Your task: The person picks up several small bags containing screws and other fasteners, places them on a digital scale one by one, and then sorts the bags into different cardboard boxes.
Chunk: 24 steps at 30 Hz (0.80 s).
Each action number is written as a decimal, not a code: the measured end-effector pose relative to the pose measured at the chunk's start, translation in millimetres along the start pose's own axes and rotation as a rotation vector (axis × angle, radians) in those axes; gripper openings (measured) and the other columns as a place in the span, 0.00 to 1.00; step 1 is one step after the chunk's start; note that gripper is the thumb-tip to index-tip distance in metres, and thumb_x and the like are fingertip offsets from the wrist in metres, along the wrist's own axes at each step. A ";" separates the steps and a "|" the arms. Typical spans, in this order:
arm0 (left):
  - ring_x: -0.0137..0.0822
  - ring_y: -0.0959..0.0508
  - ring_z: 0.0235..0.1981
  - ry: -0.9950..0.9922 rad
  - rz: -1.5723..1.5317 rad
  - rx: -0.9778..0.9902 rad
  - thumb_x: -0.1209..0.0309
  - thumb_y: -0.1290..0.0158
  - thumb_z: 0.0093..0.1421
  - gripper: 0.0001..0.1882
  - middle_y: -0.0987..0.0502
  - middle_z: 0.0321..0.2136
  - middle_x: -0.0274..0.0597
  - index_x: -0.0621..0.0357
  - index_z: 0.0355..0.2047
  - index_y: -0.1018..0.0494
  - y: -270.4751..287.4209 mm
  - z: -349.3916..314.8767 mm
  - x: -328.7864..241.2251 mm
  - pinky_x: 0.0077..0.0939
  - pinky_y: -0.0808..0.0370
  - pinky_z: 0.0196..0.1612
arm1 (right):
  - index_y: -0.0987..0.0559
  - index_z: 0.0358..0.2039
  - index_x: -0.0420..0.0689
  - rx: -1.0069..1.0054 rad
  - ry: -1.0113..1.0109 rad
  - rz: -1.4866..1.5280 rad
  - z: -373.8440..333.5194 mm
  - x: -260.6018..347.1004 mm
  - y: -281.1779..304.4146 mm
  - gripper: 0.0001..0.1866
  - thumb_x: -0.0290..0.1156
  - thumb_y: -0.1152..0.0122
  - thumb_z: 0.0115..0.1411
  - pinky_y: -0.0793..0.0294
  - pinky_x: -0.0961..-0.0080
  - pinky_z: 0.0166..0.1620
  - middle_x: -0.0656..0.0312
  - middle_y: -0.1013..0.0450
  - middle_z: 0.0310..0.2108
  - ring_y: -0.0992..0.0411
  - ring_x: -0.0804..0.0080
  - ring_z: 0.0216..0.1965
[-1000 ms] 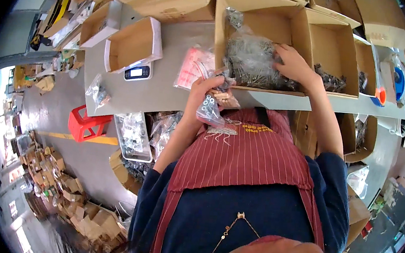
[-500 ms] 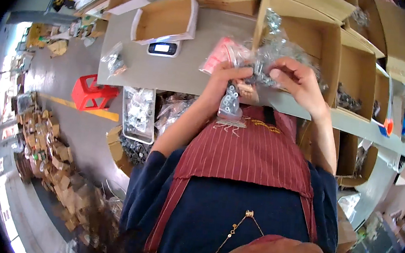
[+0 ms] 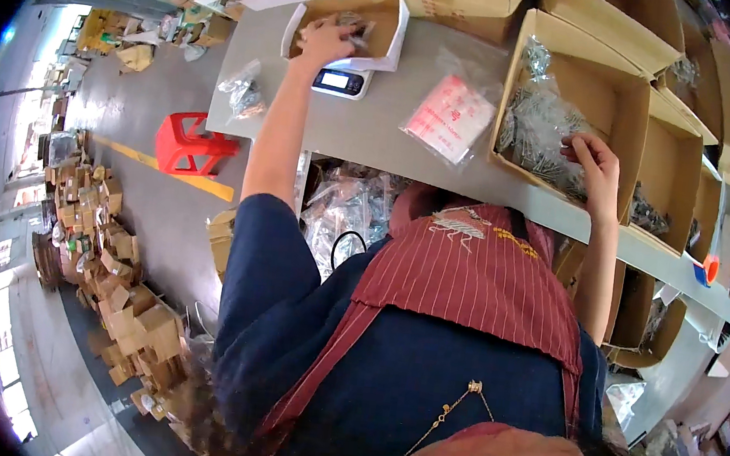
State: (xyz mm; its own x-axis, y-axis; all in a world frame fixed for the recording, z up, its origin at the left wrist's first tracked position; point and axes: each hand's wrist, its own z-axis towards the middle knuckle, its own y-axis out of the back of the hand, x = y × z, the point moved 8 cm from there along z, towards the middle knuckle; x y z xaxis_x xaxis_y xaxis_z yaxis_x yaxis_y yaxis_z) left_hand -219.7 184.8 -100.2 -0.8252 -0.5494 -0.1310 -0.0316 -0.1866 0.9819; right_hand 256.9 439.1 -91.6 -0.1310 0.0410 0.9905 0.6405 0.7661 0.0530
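My left hand (image 3: 324, 43) is stretched out into a white-sided cardboard tray (image 3: 391, 53), its fingers and thumb around a small clear bag of parts (image 3: 360, 32). Under that tray sits a small digital scale (image 3: 341, 81) with a lit display. On the right, my right hand (image 3: 597, 159) is over the near side of an open cardboard box (image 3: 611, 89), thumb and fingertips pinched together. What they pinch is too small to tell. Beneath the fingers lie clear plastic and many small metal parts (image 3: 543, 126). A bag with red-printed contents (image 3: 451, 118) lies flat between the hands.
A small bag of parts (image 3: 244, 93) lies near the table's left end. A red plastic stool (image 3: 193, 143) stands on the floor beyond. More cardboard boxes (image 3: 668, 178) line the right side, with an orange-tipped tool (image 3: 709, 270). Plastic bags (image 3: 349, 213) fill a container below the table edge.
My left hand has moved left and away, from in front of me into the tray, with the small bag. The red-printed bag now lies on the table. My right hand stays by the box.
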 end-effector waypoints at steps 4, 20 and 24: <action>0.64 0.42 0.63 0.310 0.276 -0.172 0.65 0.44 0.48 0.21 0.32 0.60 0.47 0.38 0.46 0.22 37.0 -14.5 -74.6 0.63 0.48 0.63 | 0.21 0.39 0.34 -0.109 -0.072 0.010 -2.4 -13.5 19.0 0.11 0.31 0.44 0.66 0.25 0.77 0.42 0.59 0.21 0.35 0.23 0.74 0.36; 0.55 0.21 0.33 0.027 -0.682 0.025 0.67 0.45 0.55 0.17 0.21 0.29 0.55 0.61 0.43 0.25 -54.9 -31.4 -251.2 0.46 0.24 0.38 | 0.22 0.42 0.35 -0.130 0.139 -0.061 -22.7 44.0 -20.7 0.09 0.26 0.49 0.66 0.23 0.77 0.40 0.60 0.22 0.38 0.23 0.76 0.35; 0.46 0.23 0.27 -0.168 -0.709 -0.156 0.72 0.45 0.50 0.19 0.24 0.23 0.45 0.53 0.44 0.23 48.0 -77.2 -280.1 0.41 0.25 0.32 | 0.26 0.50 0.36 0.135 -0.151 0.243 -29.7 46.0 -67.1 0.17 0.37 0.48 0.69 0.21 0.70 0.39 0.57 0.24 0.43 0.23 0.72 0.36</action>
State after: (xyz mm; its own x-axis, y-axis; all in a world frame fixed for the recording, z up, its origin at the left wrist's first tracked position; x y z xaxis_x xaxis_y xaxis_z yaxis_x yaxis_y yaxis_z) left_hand 53.4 266.8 -26.9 -0.7120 -0.1240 -0.6911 -0.5186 -0.5706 0.6367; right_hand 230.3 370.5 -45.8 -0.1041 0.3205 0.9415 0.5615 0.8003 -0.2104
